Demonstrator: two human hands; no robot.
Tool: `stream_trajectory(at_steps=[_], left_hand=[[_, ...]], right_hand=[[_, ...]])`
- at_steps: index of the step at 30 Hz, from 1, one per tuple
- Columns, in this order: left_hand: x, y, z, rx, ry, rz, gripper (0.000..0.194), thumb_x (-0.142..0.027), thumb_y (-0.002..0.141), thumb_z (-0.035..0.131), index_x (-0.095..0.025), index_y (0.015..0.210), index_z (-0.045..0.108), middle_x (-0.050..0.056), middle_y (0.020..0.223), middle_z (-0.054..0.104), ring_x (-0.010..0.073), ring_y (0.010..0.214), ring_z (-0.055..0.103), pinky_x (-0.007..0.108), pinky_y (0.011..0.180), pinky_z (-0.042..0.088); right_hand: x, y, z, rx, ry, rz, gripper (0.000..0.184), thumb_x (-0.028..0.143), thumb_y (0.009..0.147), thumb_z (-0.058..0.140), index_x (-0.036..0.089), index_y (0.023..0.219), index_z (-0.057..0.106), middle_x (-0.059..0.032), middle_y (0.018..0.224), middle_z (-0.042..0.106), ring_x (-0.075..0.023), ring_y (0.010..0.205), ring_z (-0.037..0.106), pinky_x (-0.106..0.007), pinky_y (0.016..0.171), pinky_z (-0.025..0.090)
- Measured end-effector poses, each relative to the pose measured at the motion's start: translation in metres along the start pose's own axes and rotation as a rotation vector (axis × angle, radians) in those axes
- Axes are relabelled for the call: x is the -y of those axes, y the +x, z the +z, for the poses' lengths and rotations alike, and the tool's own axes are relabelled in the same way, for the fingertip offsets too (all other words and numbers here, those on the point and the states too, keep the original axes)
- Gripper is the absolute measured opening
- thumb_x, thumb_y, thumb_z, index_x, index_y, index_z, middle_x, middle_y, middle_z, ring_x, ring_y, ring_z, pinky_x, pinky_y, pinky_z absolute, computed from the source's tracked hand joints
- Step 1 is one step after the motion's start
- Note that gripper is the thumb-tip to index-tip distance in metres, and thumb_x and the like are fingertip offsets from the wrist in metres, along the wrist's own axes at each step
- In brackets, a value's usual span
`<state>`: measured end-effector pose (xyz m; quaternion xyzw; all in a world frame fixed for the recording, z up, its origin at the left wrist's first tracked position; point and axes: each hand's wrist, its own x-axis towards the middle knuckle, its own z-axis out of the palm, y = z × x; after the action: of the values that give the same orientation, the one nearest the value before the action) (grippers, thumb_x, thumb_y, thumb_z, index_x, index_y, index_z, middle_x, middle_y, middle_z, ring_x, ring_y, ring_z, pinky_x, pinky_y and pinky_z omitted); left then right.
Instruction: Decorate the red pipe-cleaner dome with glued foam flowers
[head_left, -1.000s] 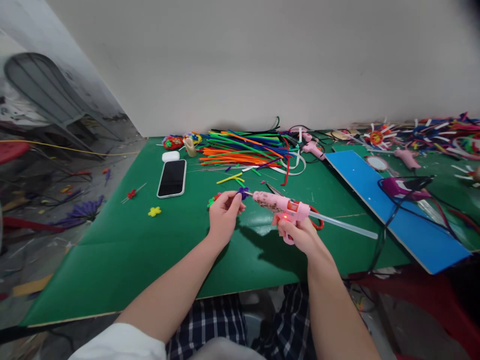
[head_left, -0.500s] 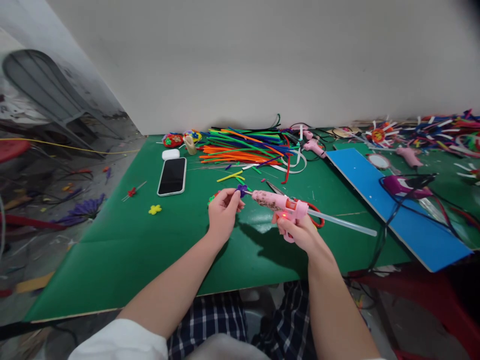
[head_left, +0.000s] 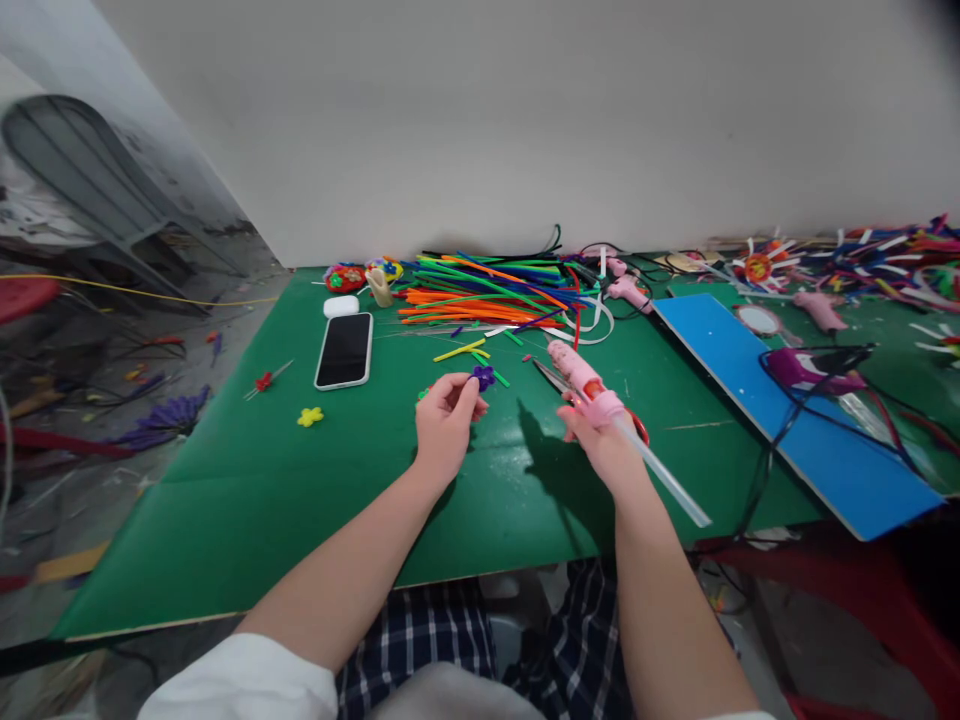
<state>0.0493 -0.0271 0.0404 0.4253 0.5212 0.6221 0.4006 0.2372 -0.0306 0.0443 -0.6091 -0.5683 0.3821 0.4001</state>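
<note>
My left hand (head_left: 444,424) is closed in a pinch on a small purple flower piece (head_left: 484,377) held just above the green table (head_left: 300,500). My right hand (head_left: 604,445) is wrapped round the grip of a pink glue gun (head_left: 581,380). The gun's nozzle points away from me toward the back of the table, apart from the flower. A clear glue stick (head_left: 664,478) juts out of the gun's rear toward me. Red-handled scissors (head_left: 559,382) lie on the table under the gun.
A phone (head_left: 344,351) and a white earbud case (head_left: 341,306) lie at the left. A heap of coloured strips (head_left: 487,290) fills the back. A blue board (head_left: 787,400), more glue guns (head_left: 806,370) and cables lie at the right. Small flowers (head_left: 309,416) lie loose.
My right hand has swung the glue gun away from the purple flower, so its nozzle now points toward the back of the table. My left hand has stayed in place with the flower.
</note>
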Motion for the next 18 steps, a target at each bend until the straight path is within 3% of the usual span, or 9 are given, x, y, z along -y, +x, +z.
stream_trajectory(at_steps=[5, 10, 14, 18], left_hand=[[0.002, 0.001, -0.002, 0.002, -0.014, -0.023, 0.018, -0.035, 0.076, 0.055, -0.017, 0.072, 0.056, -0.003, 0.054, 0.058, 0.0082, 0.047, 0.054, 0.018, 0.046, 0.044], [-0.002, 0.005, -0.008, -0.068, 0.012, 0.019, 0.017, -0.032, 0.075, 0.054, -0.018, 0.067, 0.056, -0.003, 0.053, 0.056, 0.0089, 0.046, 0.054, 0.019, 0.046, 0.045], [-0.004, 0.009, -0.023, -0.102, 0.161, 0.141, 0.015, -0.027, 0.074, 0.053, -0.017, 0.062, 0.056, -0.003, 0.053, 0.054, 0.0095, 0.049, 0.054, 0.02, 0.049, 0.045], [0.001, 0.018, -0.052, -0.106, 0.432, 0.341, 0.014, -0.025, 0.073, 0.052, -0.018, 0.066, 0.061, -0.001, 0.06, 0.059, 0.0115, 0.054, 0.056, 0.022, 0.057, 0.045]], right_hand=[[-0.004, 0.004, 0.003, 0.019, -0.305, -0.094, 0.038, 0.051, 0.066, 0.063, 0.022, 0.091, 0.06, -0.0028, 0.078, 0.064, -0.0188, 0.068, 0.057, -0.029, 0.06, 0.041], [-0.01, 0.006, -0.004, 0.15, -0.386, -0.122, 0.038, 0.044, 0.072, 0.059, 0.025, 0.105, 0.061, -0.0046, 0.091, 0.067, -0.0221, 0.079, 0.06, -0.032, 0.067, 0.043], [-0.016, 0.005, -0.008, 0.258, -0.426, -0.189, 0.049, 0.036, 0.076, 0.057, 0.024, 0.123, 0.05, -0.0071, 0.115, 0.06, -0.024, 0.1, 0.057, -0.036, 0.082, 0.042], [-0.017, 0.004, -0.004, 0.348, -0.552, -0.217, 0.052, 0.032, 0.077, 0.057, 0.014, 0.125, 0.049, -0.0139, 0.116, 0.059, -0.026, 0.104, 0.055, -0.038, 0.087, 0.04]])
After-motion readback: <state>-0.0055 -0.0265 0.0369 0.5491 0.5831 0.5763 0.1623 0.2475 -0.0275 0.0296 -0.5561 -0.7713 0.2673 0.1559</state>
